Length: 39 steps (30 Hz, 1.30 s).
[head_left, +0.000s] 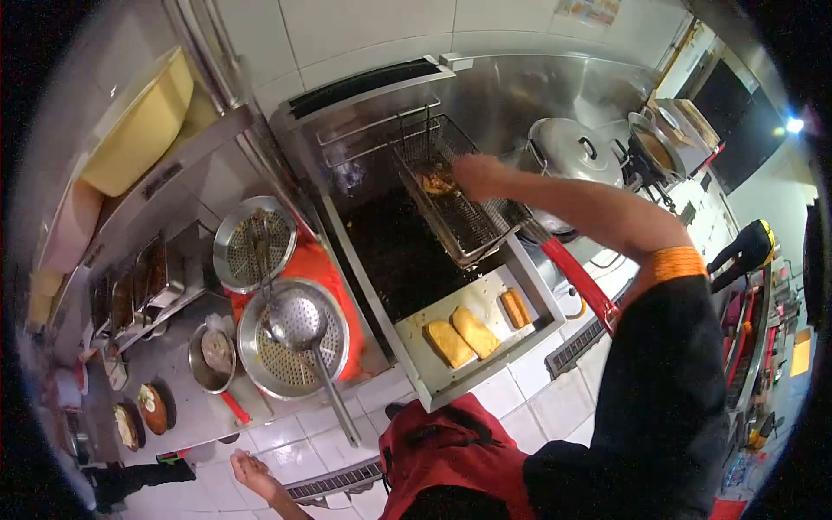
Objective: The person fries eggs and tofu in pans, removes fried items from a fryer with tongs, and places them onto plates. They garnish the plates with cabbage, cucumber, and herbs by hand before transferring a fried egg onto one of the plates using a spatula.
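Two hands noted. Right hand (477, 176) inside wire fry basket (472, 221), at fried piece (436, 183); grip cannot be told. Left hand (251, 475) low by white tiles, fingers loosely spread, holding nothing. Basket sits over dark oil vat (390, 256), red handle (579, 282) jutting past fryer's right rim. Flat steel tray (438, 374) at front edge carries three golden oblong pieces (472, 331). Left side crowded: round perforated strainers (290, 347). Lidded steel pot (572, 149) close on right.
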Tool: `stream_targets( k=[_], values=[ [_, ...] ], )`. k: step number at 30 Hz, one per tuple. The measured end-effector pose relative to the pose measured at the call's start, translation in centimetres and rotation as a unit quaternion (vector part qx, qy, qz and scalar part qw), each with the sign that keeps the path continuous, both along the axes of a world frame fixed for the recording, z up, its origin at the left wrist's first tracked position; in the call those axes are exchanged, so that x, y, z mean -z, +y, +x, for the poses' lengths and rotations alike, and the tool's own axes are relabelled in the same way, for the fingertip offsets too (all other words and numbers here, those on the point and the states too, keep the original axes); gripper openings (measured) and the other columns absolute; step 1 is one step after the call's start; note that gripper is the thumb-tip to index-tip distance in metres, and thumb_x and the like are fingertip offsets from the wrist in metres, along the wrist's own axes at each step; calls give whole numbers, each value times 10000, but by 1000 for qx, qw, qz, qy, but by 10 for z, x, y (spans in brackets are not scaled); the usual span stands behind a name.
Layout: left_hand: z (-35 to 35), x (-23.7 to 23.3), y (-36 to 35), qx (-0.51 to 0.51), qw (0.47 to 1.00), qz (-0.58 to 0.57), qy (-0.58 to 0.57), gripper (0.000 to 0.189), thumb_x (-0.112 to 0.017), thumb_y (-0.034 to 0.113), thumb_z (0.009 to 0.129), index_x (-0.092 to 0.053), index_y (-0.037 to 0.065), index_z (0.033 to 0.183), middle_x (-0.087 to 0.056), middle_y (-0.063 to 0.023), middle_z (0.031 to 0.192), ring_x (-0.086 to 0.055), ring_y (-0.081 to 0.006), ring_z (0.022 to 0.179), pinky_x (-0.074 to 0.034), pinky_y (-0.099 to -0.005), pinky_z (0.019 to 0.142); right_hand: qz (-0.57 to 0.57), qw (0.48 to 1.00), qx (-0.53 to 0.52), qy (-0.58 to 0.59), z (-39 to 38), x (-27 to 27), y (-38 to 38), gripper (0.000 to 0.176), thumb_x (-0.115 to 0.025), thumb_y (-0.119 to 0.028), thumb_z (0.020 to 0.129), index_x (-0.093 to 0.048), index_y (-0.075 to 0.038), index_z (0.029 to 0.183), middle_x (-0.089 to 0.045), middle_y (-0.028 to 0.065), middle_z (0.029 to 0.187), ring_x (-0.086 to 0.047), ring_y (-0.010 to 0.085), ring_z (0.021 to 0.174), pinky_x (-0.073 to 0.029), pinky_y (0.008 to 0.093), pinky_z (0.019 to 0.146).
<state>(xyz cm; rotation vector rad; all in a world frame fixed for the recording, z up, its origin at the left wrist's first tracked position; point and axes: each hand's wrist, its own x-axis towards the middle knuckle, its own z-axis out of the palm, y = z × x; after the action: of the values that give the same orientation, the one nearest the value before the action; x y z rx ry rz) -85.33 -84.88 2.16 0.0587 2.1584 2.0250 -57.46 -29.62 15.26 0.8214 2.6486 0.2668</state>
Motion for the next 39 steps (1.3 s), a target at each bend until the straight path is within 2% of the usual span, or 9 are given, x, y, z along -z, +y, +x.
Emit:
stream_targets(
  k=[6, 9, 21, 24, 26, 30, 32, 36, 39],
  values=[
    [35, 30, -36, 18, 998, -55, 17, 243, -492, 263, 907, -406, 130, 722, -299, 91, 613, -262, 14, 531, -186, -171, 445, -4, 998, -41, 39, -1, 60, 28, 201, -599, -119, 732, -642, 4, 884, -645, 160, 818, -636, 306, 814, -536, 376, 650],
    [47, 40, -50, 13, 993, -109, 54, 179, -469, 203, 858, -452, 52, 763, -390, 30, 671, -394, -86, 629, -361, -244, 603, 1, 999, -6, -37, -6, 64, 27, 185, -582, -117, 752, -639, 17, 867, -635, 179, 864, -631, 292, 839, -538, 359, 645],
    [39, 131, -101, -26, 998, -38, 41, 167, -560, 212, 863, -492, 121, 741, -402, 55, 649, -395, -38, 584, -296, -185, 434, 13, 995, 57, 86, -5, 70, 65, 163, -581, -170, 739, -631, -28, 802, -630, 161, 803, -631, 297, 795, -516, 406, 677],
    [67, 82, -55, -11, 990, -101, 96, 168, -551, 232, 864, -492, 119, 754, -377, 56, 640, -351, -37, 552, -262, -182, 410, -32, 985, 131, 109, 1, 53, 87, 137, -571, -192, 741, -627, -81, 797, -634, 113, 798, -624, 274, 737, -501, 414, 619],
    [66, 93, -63, -9, 994, -59, 96, 181, -537, 241, 871, -481, 124, 746, -349, 62, 615, -316, -31, 529, -239, -182, 414, 38, 975, -189, -108, 15, 56, 123, 113, -564, -198, 753, -629, -111, 786, -635, 68, 752, -605, 263, 658, -470, 390, 550],
    [67, 92, -69, -10, 993, -106, -54, 347, -542, 247, 819, -538, 5, 1067, -542, -94, 963, -509, -208, 945, -391, -334, 874, 15, 919, -393, 38, 59, 46, 154, 187, -585, -298, 696, -621, -121, 745, -586, 72, 645, -591, 230, 590, -481, 355, 517],
    [68, 95, -60, -17, 993, -105, 56, 143, -529, 225, 858, -470, 102, 816, -403, 28, 712, -359, -73, 640, -266, -233, 564, -346, 926, 71, 135, 72, 19, 131, 244, -557, -333, 738, -558, -91, 704, -518, 31, 589, -521, 160, 537, -423, 301, 497],
    [63, 90, -45, -77, 995, -25, -52, 208, -514, 204, 882, -435, 146, 699, -356, 86, 590, -290, -6, 486, -221, -171, 418, -364, 910, -1, 199, 93, 10, 114, 271, -506, -319, 811, -541, -83, 682, -482, -4, 583, -457, 102, 530, -370, 266, 493],
    [61, 75, -33, -45, 997, -61, 14, 203, -494, 205, 897, -444, 128, 716, -341, 85, 586, -301, -5, 505, -227, -166, 424, -383, 880, 146, 239, 101, -2, 105, 289, -483, -293, 858, -550, -67, 692, -515, -10, 615, -465, 86, 559, -368, 248, 504]
  ],
)
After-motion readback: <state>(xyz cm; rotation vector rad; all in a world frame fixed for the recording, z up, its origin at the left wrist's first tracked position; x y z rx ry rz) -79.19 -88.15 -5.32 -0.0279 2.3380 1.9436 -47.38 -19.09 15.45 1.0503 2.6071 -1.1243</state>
